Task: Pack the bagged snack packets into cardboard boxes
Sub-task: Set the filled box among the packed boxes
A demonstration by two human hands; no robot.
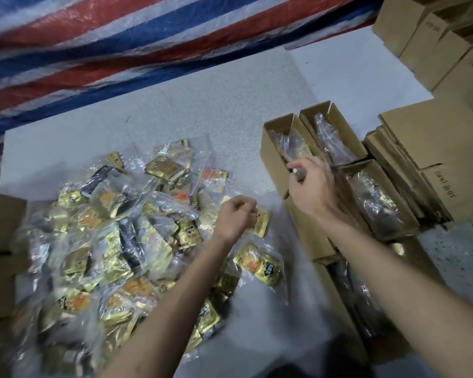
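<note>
On grey surface [230, 105]: heap of bagged snack packets [115, 241] at left, open cardboard boxes [342, 124] at right, bags inside. Left hand [236, 216]: forearm stretched over heap, knuckles up, fingers curled just beside gold packet [262, 225]; hold on bag film cannot be told. Right hand [309, 184]: back of hand up, at rim of leftmost box [273, 159], fingers curled, blurred; grip cannot be told. Flat carton stack [434, 148] beside boxes

Bags [115, 241] heap left of the left grip [236, 215]; boxes [273, 148] flank the right grip [311, 186], flat cartons [434, 137] farther right.
</note>
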